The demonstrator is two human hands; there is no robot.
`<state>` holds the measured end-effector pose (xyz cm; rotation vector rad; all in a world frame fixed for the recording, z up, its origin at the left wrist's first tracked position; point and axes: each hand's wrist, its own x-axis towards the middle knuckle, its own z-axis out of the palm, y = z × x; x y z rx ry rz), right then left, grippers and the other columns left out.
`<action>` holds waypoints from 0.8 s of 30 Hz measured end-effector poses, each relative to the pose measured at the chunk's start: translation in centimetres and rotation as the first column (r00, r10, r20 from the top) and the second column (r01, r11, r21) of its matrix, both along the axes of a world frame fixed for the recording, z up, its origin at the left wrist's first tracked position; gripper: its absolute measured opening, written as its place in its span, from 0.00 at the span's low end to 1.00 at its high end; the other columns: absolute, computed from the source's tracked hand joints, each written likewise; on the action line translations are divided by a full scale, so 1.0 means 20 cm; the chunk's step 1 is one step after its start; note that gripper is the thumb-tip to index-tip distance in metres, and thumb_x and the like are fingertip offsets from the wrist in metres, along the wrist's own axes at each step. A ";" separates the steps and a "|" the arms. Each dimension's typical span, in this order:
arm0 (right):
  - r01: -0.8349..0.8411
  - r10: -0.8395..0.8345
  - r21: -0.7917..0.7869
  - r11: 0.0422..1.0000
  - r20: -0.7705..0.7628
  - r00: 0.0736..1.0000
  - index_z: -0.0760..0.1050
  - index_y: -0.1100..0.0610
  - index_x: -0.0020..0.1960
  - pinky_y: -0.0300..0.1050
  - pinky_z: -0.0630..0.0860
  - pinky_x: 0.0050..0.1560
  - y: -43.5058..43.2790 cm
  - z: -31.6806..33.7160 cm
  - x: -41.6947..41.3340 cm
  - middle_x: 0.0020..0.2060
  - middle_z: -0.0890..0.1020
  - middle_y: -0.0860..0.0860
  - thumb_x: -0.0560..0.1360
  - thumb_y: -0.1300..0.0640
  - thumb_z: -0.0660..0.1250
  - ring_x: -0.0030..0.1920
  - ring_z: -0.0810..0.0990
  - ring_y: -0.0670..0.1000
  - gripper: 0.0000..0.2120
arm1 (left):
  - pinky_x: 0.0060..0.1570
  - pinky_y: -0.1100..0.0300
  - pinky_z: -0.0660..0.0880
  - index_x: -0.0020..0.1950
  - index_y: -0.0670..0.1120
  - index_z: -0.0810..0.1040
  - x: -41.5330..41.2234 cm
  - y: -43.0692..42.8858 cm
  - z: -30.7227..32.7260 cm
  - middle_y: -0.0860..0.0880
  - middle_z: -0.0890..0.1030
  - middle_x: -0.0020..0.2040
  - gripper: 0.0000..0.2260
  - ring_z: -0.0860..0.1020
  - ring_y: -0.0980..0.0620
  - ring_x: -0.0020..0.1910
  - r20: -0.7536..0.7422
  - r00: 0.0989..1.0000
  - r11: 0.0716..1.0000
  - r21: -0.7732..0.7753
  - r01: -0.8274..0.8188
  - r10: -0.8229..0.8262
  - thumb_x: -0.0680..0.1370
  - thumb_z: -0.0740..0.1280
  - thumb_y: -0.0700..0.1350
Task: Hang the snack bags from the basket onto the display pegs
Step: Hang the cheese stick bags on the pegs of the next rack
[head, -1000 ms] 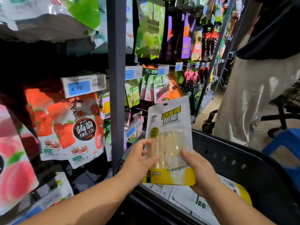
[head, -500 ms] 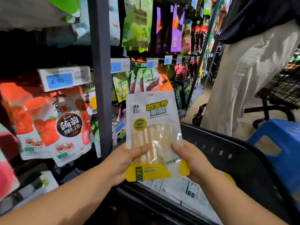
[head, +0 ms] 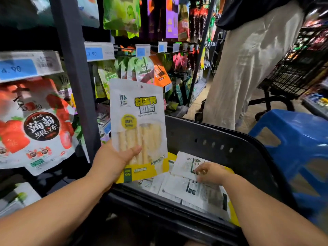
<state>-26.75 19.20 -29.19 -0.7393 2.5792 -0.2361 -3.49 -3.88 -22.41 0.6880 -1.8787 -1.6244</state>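
A person's left hand (head: 113, 160) grips a white-and-yellow snack bag (head: 138, 121) by its lower left edge, thumb across the front, holding it upright above the black basket (head: 221, 137) and in front of hanging packets (head: 143, 71). The right hand (head: 209, 172) rests on loose bags (head: 195, 190) lying in the basket; blur hides whether its fingers pinch one.

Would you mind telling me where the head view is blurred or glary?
Head view: the right hand over the basket is motion-blurred; the snack bag in the left hand reads sharp; the 4.90 price tag is smeared; the blue stool shows glare.
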 end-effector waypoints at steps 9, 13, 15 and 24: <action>0.003 0.000 0.070 0.998 -0.040 0.999 0.67 0.42 0.74 0.47 0.67 0.71 -0.01 -0.10 -0.04 0.74 0.68 0.47 0.70 0.41 0.75 0.72 0.69 0.52 0.35 | 0.49 0.60 0.77 0.49 0.54 0.81 0.00 -0.02 -0.01 0.56 0.85 0.44 0.10 0.83 0.59 0.43 0.000 1.000 0.997 -0.065 -0.031 0.031 0.71 0.76 0.45; -0.013 0.019 0.127 0.992 -0.045 0.999 0.64 0.41 0.76 0.50 0.60 0.76 -0.01 -0.12 -0.04 0.78 0.63 0.46 0.75 0.40 0.69 0.76 0.62 0.53 0.31 | 0.49 0.60 0.77 0.49 0.55 0.81 0.00 -0.02 -0.01 0.56 0.85 0.44 0.10 0.83 0.59 0.43 -0.013 1.000 0.999 -0.036 -0.018 0.017 0.71 0.76 0.45; -0.013 0.017 0.129 0.992 -0.032 0.999 0.64 0.41 0.76 0.51 0.59 0.76 -0.01 -0.13 -0.04 0.78 0.60 0.46 0.79 0.40 0.64 0.77 0.60 0.54 0.27 | 0.53 0.54 0.78 0.49 0.55 0.81 0.01 -0.03 -0.02 0.55 0.86 0.45 0.10 0.84 0.55 0.46 -0.008 1.000 0.999 -0.034 -0.011 0.011 0.71 0.77 0.45; 0.017 -0.017 -0.002 1.000 -0.147 0.989 0.78 0.48 0.60 0.46 0.75 0.55 -0.02 -0.13 -0.02 0.58 0.80 0.52 0.84 0.51 0.56 0.57 0.79 0.55 0.13 | 0.58 0.48 0.78 0.48 0.55 0.82 0.01 -0.02 -0.02 0.54 0.86 0.46 0.11 0.84 0.52 0.47 -0.004 1.000 1.000 -0.010 -0.023 0.023 0.70 0.77 0.45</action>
